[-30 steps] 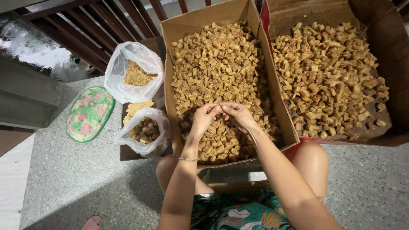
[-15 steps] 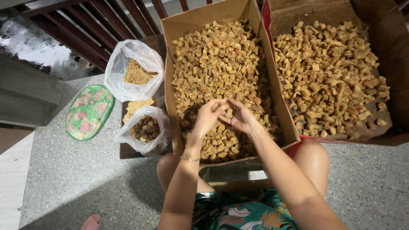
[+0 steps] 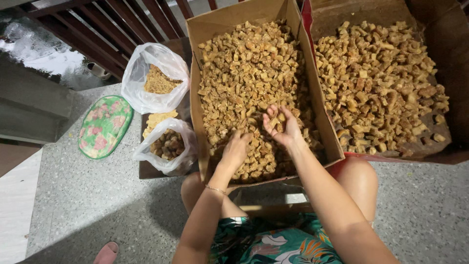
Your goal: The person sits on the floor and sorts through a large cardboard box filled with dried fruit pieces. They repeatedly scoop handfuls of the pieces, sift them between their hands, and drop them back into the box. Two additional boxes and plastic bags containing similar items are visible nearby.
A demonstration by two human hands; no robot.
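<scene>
Left hand (image 3: 236, 149) is digging, fingers curled, into the fried chunks (image 3: 244, 83) filling the cardboard box (image 3: 195, 73); right hand (image 3: 279, 126) is cupping a few, spread open. They're looking light, brittle, greasy, so scooping loosely is probably beating pinching.

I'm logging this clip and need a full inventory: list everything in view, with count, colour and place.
cardboard box: one, brown, centre, full of golden fried pieces
second box: one, brown with a red edge, right, partly filled with like pieces
plastic bags: two, clear, left of the boxes, holding crumbs and darker pieces
mat: one, green and pink floral, far left on the speckled floor
railing: dark wood, top left
left hand: palm down in the pieces
right hand: palm up, cupping pieces
</scene>
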